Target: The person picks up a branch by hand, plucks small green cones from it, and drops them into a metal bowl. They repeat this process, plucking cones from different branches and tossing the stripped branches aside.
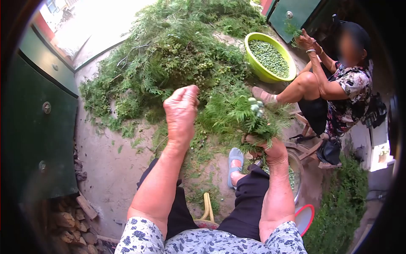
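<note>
My left hand (182,112) is raised in front of the branch pile, its fingers curled closed. Whether anything small is inside it is hidden. My right hand (270,149) grips a leafy cypress branch (247,111) by its lower end, above my knee. Pale green cones (256,106) cluster near the top of this branch. Beneath my right forearm, partly covered by it, stands a metal basin (299,171) with green cones in it.
A large heap of cypress branches (165,59) spreads across the floor ahead. Beyond my right hand stands a yellow-green basin (249,46) full of cones. A seated person (334,86) at right holds a sprig (292,30). Firewood (69,226) is stacked at lower left.
</note>
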A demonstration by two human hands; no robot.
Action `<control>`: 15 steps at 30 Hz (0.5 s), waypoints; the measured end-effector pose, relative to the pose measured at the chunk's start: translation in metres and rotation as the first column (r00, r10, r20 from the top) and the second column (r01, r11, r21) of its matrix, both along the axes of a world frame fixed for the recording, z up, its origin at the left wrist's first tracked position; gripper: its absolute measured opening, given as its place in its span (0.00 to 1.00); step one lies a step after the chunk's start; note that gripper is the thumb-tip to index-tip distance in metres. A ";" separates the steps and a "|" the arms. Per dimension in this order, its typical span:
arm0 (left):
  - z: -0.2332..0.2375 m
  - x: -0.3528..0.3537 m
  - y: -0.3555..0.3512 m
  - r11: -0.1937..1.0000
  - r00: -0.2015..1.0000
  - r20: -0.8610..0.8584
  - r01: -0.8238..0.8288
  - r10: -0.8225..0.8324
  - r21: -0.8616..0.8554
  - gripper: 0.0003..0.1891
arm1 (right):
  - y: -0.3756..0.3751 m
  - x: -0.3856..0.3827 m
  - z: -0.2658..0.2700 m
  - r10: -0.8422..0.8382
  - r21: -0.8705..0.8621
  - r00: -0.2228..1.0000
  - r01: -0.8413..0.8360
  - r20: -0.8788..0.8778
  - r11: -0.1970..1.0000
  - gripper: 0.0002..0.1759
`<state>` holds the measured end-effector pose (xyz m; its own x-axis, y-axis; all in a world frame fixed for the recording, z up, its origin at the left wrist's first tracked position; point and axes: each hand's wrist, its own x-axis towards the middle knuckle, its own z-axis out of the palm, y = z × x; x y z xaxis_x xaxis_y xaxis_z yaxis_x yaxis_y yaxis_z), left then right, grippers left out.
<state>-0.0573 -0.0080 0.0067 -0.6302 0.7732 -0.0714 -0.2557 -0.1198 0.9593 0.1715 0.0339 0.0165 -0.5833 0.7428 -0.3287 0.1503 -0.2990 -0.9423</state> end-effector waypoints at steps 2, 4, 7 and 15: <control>0.001 -0.018 0.001 0.993 0.914 0.396 0.058 -0.093 0.100 0.09 | 0.004 0.003 -0.005 -0.030 -0.115 0.999 0.025 -0.045 0.993 0.12; 0.000 -0.017 0.000 0.984 0.849 0.499 0.123 -0.172 0.131 0.10 | 0.010 0.001 -0.006 -0.140 -0.144 0.984 0.124 -0.111 0.982 0.10; -0.007 -0.017 0.001 0.966 0.611 0.750 0.126 -0.255 0.225 0.11 | 0.013 -0.009 -0.007 -0.248 -0.165 0.950 0.218 -0.190 0.962 0.09; -0.019 -0.005 -0.006 0.998 0.689 0.722 0.062 -0.062 0.027 0.13 | 0.014 -0.016 -0.014 -0.351 -0.276 0.884 0.269 -0.310 0.923 0.10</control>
<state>-0.0623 -0.0139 -0.0121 -0.3352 0.8088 -0.4833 -0.8761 -0.0789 0.4756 0.1552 0.0477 0.0021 -0.4412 0.8372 -0.3232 -0.3089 -0.4798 -0.8212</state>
